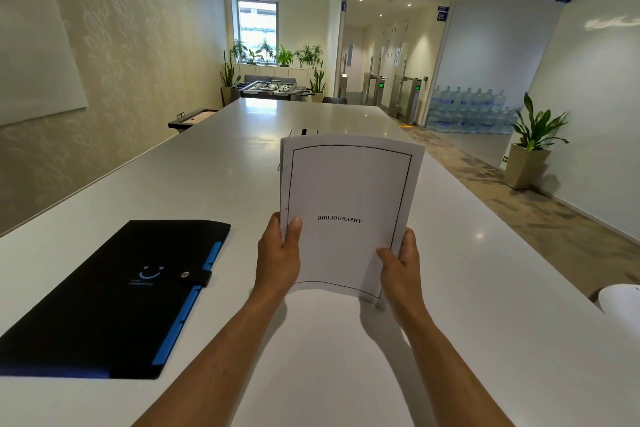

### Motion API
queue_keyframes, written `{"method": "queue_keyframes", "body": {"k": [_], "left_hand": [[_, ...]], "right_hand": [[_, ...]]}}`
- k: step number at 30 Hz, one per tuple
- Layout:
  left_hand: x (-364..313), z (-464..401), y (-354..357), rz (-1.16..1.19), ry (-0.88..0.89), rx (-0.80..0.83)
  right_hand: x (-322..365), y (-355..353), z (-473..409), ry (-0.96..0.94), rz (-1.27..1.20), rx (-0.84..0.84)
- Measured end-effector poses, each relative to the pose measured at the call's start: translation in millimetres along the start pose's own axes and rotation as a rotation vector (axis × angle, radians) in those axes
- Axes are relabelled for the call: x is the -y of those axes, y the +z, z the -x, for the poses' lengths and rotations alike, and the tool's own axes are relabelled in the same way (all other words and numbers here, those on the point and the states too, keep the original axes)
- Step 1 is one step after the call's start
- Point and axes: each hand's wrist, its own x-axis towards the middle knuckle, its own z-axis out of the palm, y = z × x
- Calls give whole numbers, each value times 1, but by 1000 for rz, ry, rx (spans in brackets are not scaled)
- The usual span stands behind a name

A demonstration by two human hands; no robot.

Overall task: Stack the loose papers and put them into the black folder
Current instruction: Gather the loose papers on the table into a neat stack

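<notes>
Both hands hold the papers [349, 215] upright above the white surface [485, 322], in front of the person. The left hand [278, 258] grips the stack's lower left edge, thumb pressed flat on the front sheet and fingers behind it. The right hand [401, 271] grips the lower right edge the same way, thumb on the front, fingers hidden behind. The top sheet bows slightly and reads "BIBLIOGRAPHY" inside a thin black border. The black folder [114, 298] lies closed and flat on the surface to the left, well apart from the papers, its snap strap fastened and blue tabs showing along its right edge.
</notes>
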Motion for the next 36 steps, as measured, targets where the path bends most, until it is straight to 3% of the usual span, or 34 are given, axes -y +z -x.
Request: {"method": "queue_keyframes", "body": {"k": [10,14,19,22,25,32,36], "left_hand": [[-7,5,6,111,-22,-83],[-7,2,12,132,-158,-133],[-5,3,21,244,-341,-205],[-3,9,24,298,-385,-220],[0,12,24,344,-451,-230],[5,18,19,392,-508,-211],[9,12,8,380,-583,-97]], "right_hand": [[-24,-2,8,105,-32,-111],[-30,-2,11,209,-7,-218],[-23,2,9,508,-452,-325],[-19,4,13,503,-693,-182],[-20,7,18,520,-769,-126],[-20,9,16,391,-542,-202],[-15,-2,7,246,-357,-244]]}}
